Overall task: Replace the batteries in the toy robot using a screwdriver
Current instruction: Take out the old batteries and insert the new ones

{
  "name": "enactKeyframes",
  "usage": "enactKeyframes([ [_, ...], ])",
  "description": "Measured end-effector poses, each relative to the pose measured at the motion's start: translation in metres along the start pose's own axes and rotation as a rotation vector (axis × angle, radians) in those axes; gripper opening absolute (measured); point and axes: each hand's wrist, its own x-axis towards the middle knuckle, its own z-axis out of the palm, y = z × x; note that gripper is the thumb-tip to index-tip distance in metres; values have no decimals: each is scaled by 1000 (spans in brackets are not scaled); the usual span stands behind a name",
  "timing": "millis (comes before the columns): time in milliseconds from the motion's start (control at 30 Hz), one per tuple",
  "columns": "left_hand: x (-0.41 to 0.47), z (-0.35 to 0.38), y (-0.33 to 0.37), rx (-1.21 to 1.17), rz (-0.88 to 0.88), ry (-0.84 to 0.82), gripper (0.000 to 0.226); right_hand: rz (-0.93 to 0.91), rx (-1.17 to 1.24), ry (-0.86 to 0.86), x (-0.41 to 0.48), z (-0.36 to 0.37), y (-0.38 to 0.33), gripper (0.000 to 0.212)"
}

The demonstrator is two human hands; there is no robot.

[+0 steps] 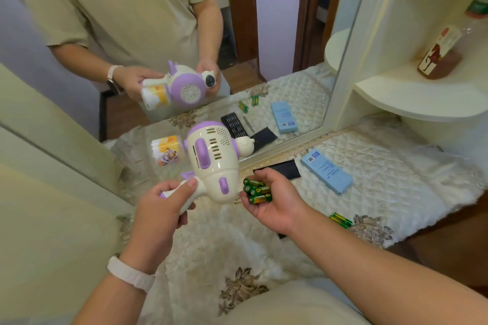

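Three green cylindrical batteries [257, 191]: they lie side by side in the right palm, with yellow label bands whose print is too small to read.
Right hand [274, 202]: palm up, fingers curled loosely round the batteries, just beside the toy's body.
Left hand [161, 206]: wrapped round the toy's handle, thumb laid along it, with a white wristband [132, 276] on the wrist.
Cream and purple plastic toy robot [211, 163]: held in the air above the tabletop, slotted back toward the camera.
Clear jar [167, 152]: at the toy's left side, with a cartoon tiger label.
Spare green batteries [340, 220]: on the white quilted tabletop [396, 179], right of the right wrist.
Flat pale blue box [326, 174]: near the mirror [285, 34], with a QR code and illegible fine print.
Amber bottle [439, 57]: on the cream shelf [422, 97], with a red horse on its label.
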Motion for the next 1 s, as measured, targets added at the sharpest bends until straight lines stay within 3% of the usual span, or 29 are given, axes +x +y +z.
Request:
enactKeyframes([
  [433, -25, 12, -27, -11, 74, -45, 29, -10, -119, 89, -9, -21, 16, 8],
  [633, -22, 25, -76, -114, -103, -24, 22, 54, -254, 109, -12, -50, 14, 34],
  [867, -20, 55, -144, -121, -274, 19, 20, 142, -205, 34, -16, -92, -11, 24],
  [1000, -22, 73, -170, -87, -387, 76, 18, 163, -243, 76, -17, -108, -39, 27],
])
